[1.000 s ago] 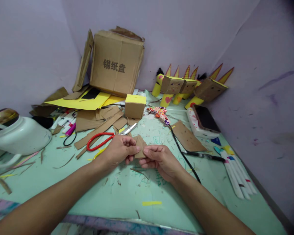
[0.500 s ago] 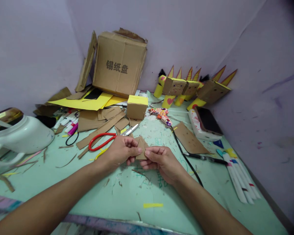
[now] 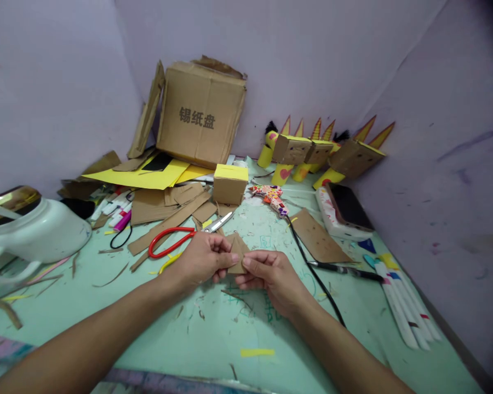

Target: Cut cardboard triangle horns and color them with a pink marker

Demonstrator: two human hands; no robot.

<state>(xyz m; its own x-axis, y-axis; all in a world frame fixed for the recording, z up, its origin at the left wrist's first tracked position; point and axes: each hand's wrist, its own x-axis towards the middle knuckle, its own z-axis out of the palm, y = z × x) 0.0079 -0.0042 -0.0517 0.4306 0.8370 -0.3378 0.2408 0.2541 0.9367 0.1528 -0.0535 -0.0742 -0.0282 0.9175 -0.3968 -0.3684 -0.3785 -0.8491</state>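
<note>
Two bare hands met above a green table (image 3: 213,334). The left hand (image 3: 201,258) and right hand (image 3: 267,273) each pinched one side of a small brown cardboard triangle (image 3: 238,253). Just behind lay red-handled scissors (image 3: 176,241), then a small yellow-topped box (image 3: 229,184), and farthest back a large cardboard box (image 3: 201,115).

The brown cardboard box (image 3: 201,112) standing tilted against the wall at the back carries 3 dark printed Chinese characters on its front face: 锡纸盘. Faint green scribbled marks show on the green table mat (image 3: 213,328) near the hands, too blurred to read.
</note>
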